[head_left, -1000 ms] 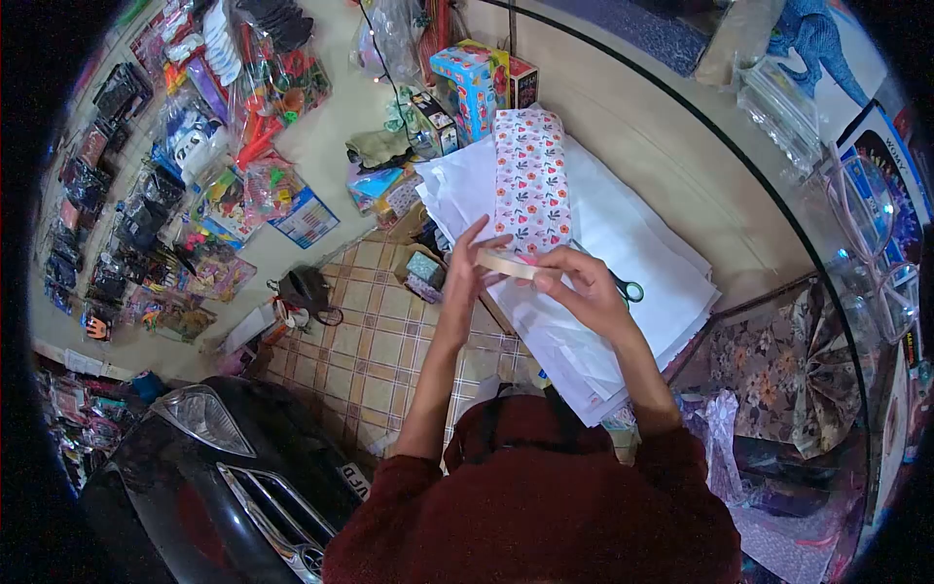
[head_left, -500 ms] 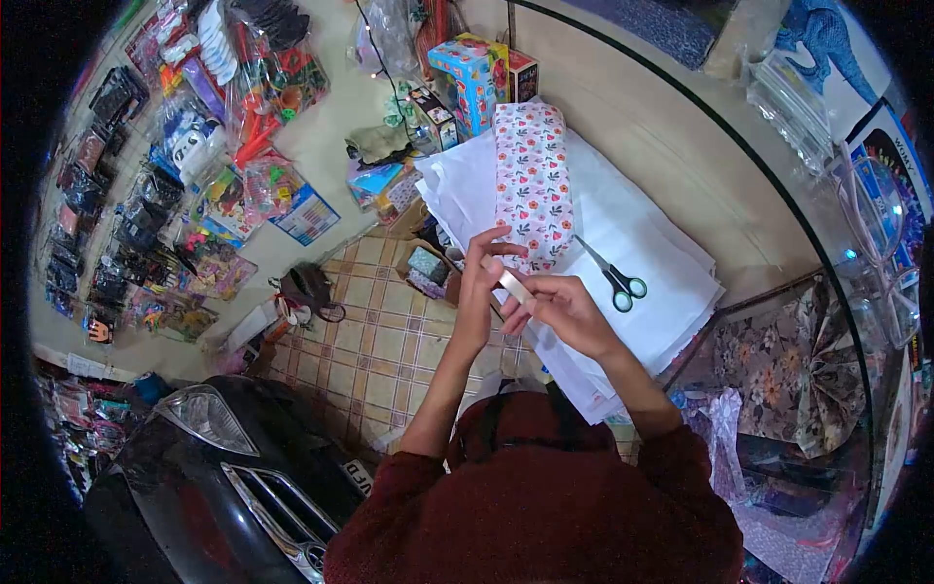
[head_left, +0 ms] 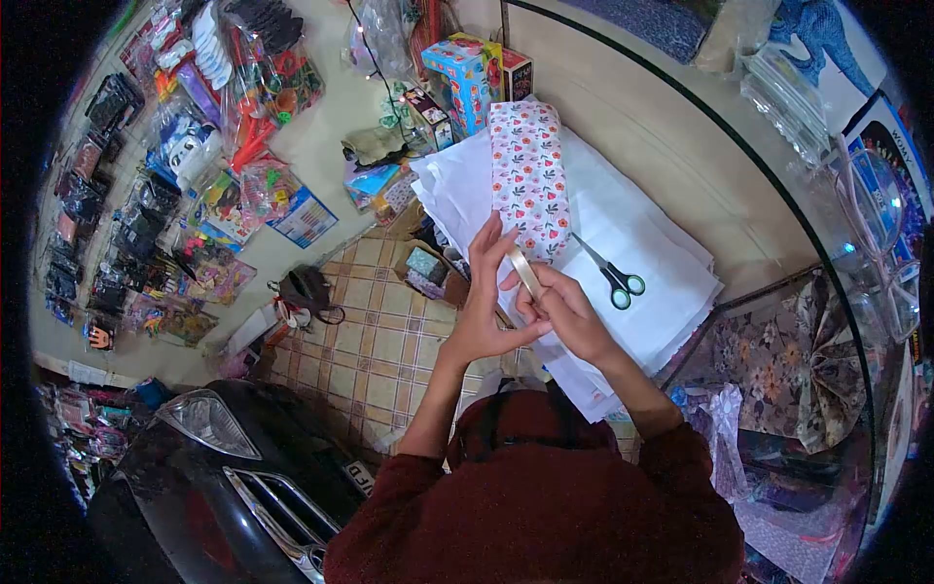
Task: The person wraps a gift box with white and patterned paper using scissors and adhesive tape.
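A narrow roll of tape (head_left: pixel 525 273) stands on edge between my hands, above the lower end of a flower-printed wrapped package (head_left: pixel 528 175). My right hand (head_left: pixel 572 313) grips the roll, its fingers curled around the near side. Beside it, my left hand (head_left: pixel 484 310) has its fingers stretched upward and its thumb reaching toward the right hand; the fingertips are close to the roll's far edge. Scissors (head_left: pixel 615 276) with black and green handles lie right of the package on a stack of white paper sheets (head_left: pixel 642 219), blades toward the package.
Colourful boxes (head_left: pixel 465 83) stand behind the paper stack. A glass edge (head_left: pixel 769 180) curves along the right. Lower left is a black toy car (head_left: pixel 224 477) on the tiled floor (head_left: pixel 341 341). Packaged goods (head_left: pixel 146 209) hang on the left wall, and an open carton (head_left: pixel 428 273) sits below the paper.
My left thumb has swung away from the roll toward my right hand, and the left fingers have straightened. The roll has turned more upright in my right hand.
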`<state>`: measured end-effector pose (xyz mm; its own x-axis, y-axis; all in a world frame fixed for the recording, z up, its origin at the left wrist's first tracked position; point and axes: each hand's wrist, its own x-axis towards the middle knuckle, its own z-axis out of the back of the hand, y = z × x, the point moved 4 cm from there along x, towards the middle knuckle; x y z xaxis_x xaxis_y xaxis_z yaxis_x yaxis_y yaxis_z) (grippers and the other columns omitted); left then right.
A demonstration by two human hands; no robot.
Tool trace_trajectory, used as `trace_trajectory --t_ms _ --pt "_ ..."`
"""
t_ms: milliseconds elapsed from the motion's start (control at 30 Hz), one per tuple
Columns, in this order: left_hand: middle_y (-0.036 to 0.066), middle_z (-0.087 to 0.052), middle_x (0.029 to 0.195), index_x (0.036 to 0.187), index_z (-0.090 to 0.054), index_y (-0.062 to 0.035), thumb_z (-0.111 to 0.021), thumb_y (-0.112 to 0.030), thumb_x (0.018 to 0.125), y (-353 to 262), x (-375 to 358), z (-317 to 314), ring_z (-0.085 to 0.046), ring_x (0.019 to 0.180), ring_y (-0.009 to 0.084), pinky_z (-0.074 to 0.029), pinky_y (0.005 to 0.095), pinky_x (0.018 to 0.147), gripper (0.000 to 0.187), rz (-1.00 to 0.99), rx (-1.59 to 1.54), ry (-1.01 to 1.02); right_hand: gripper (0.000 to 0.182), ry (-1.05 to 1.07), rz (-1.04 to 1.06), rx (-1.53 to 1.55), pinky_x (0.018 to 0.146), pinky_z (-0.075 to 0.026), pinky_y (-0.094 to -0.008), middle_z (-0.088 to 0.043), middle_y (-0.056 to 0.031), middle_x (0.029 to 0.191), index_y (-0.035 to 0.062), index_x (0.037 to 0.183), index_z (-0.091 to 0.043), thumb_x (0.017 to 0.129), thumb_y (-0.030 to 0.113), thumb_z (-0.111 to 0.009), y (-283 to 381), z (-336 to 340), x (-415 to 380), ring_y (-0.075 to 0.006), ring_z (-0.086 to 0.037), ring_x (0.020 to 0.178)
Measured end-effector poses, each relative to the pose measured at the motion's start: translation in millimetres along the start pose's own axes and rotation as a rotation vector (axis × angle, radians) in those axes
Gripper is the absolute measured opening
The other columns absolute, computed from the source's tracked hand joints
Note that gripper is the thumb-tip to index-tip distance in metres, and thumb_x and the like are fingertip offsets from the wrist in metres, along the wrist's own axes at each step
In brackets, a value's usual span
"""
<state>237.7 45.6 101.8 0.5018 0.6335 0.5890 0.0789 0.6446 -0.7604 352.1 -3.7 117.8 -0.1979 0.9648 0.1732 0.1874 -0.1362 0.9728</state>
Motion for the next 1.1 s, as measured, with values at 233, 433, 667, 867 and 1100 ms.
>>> trace_trajectory --t_ms 233,433,667,867,1100 --pt "0.022 -0.018 0.149 0.144 -0.025 -0.0101 -0.081 -0.019 0.055 2 1 0 -0.02 0.139 0.0367 -0.024 0.0478 0.11 0.105 -0.08 0.115 0.001 0.035 0.086 -0.015 -0.007 0.065 -0.037 -0.0222 -0.045 -0.0003 0.075 -0.0022 0.122 -0.051 0.094 0.009 -0.032 8 -3 -3 -0.0076 -0.043 0.069" --pt "0.018 -0.025 0.146 0.14 -0.032 -0.0127 -0.076 -0.011 0.056 5 -6 2 -0.026 0.137 0.0358 -0.026 0.046 0.11 0.094 -0.007 -0.064 -0.055 0.033 0.111 -0.052 0.064 0.065 -0.038 -0.021 -0.052 -0.001 0.076 -0.0021 0.117 -0.054 0.096 0.015 -0.036 8 -3 -2 -0.0066 -0.046 0.069" --pt "0.019 -0.027 0.145 0.134 -0.041 -0.0153 -0.072 -0.001 0.059 -7 -3 0 -0.028 0.135 0.0392 -0.029 0.0456 0.108 0.082 -0.071 0.14 0.034 0.029 0.033 -0.062 0.066 0.061 -0.039 -0.0202 -0.057 -0.0006 0.073 0.0 0.101 -0.058 0.097 0.02 -0.038 -2 3 -3 -0.0054 -0.049 0.064" --pt "0.017 -0.03 0.144 0.131 -0.045 -0.017 -0.079 -0.005 0.059 -10 -2 -4 -0.035 0.13 0.0383 -0.034 0.0437 0.104 0.08 -0.048 0.212 0.06 0.028 -0.041 -0.09 0.111 0.054 -0.032 -0.021 -0.047 0.0025 0.066 0.0014 0.088 -0.056 0.096 0.019 -0.037 -10 8 -4 -0.0041 -0.041 0.059" --pt "0.018 -0.034 0.141 0.13 -0.046 -0.016 -0.083 -0.01 0.057 -12 -3 -1 -0.038 0.127 0.0379 -0.035 0.0435 0.103 0.082 -0.06 0.182 0.0 0.023 -0.017 -0.061 0.092 0.056 -0.029 -0.0218 -0.042 0.0028 0.069 0.0016 0.091 -0.053 0.093 0.015 -0.034 -5 2 -4 -0.0053 -0.036 0.061"
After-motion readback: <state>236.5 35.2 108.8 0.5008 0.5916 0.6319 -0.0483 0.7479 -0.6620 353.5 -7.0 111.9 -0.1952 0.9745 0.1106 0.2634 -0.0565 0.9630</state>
